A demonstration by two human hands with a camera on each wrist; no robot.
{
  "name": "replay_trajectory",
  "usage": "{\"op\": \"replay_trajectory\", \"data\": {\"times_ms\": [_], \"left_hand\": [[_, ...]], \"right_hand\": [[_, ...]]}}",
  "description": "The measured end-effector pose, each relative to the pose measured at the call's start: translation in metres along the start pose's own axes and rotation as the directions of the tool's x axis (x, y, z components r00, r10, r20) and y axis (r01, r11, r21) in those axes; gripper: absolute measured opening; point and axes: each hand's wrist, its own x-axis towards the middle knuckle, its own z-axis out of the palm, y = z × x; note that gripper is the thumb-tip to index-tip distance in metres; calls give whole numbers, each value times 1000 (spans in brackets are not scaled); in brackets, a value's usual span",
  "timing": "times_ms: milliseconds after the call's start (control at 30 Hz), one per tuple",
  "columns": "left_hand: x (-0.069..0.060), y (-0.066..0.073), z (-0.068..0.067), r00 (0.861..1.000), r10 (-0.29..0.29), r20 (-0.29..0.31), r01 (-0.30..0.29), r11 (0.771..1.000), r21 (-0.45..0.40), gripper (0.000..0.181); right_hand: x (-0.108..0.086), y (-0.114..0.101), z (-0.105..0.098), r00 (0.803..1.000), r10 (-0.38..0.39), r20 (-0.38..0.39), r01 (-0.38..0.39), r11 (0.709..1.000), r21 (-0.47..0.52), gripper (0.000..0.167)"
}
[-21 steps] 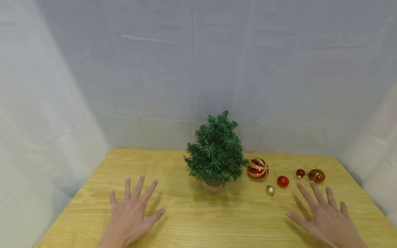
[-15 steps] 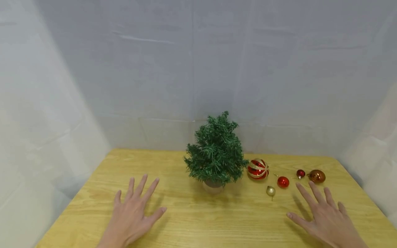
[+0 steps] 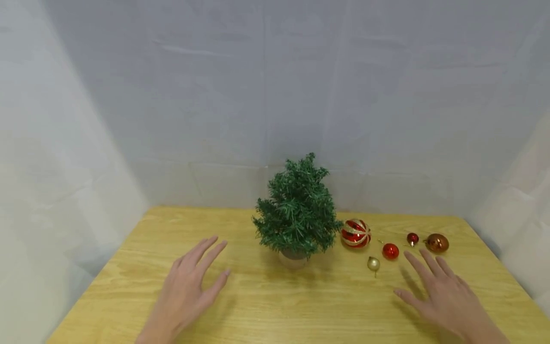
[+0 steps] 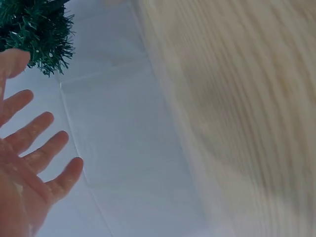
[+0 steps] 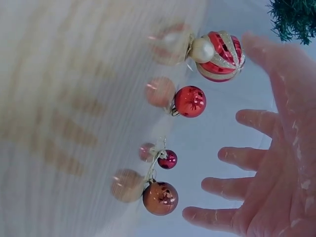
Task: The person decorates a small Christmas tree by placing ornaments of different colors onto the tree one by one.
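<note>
A small green artificial Christmas tree [image 3: 298, 208] stands upright in a pale pot [image 3: 293, 259] at mid-table. My left hand [image 3: 185, 282] hovers to its left, fingers extended and touching nothing. Over the right side of the table, my right hand [image 3: 444, 296] is held with spread fingers and holds nothing. Just beyond it lie the baubles: a large red and gold striped one [image 3: 356, 233], a red one [image 3: 390, 251], a small gold one [image 3: 374, 263], a small dark red one [image 3: 412, 239] and a copper-brown one [image 3: 437, 243]. The right wrist view shows these baubles beside my straight fingers [image 5: 242, 160].
The wooden table [image 3: 266, 306] has a glossy surface that mirrors the baubles. Pale cloth [image 3: 215, 95] hangs behind its far edge and along both sides.
My left hand has turned, its fingers drawing closer together and its thumb rising slightly. The right hand's fingers have also come a little nearer each other. Tree and baubles stay in place.
</note>
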Motion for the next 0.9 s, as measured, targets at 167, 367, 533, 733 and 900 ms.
{"op": "replay_trajectory", "data": {"times_ms": [167,367,533,733,900], "left_hand": [[9,2,1,993,65,-97,-70,996,-47,54],[15,8,1,991,65,-115,-78,990,-115,48],[22,13,5,984,95,-154,-117,982,-145,46],[34,20,8,969,134,-206,-170,971,-167,41],[43,27,12,959,157,-238,-202,963,-180,39]], "right_hand": [[9,2,-4,1000,-15,0,15,996,83,70],[15,4,-5,1000,16,0,-16,992,125,57],[20,6,-3,998,34,-53,-26,989,143,51],[28,8,0,998,17,-61,-7,989,147,48],[36,11,4,997,-23,-80,33,991,132,45]]}}
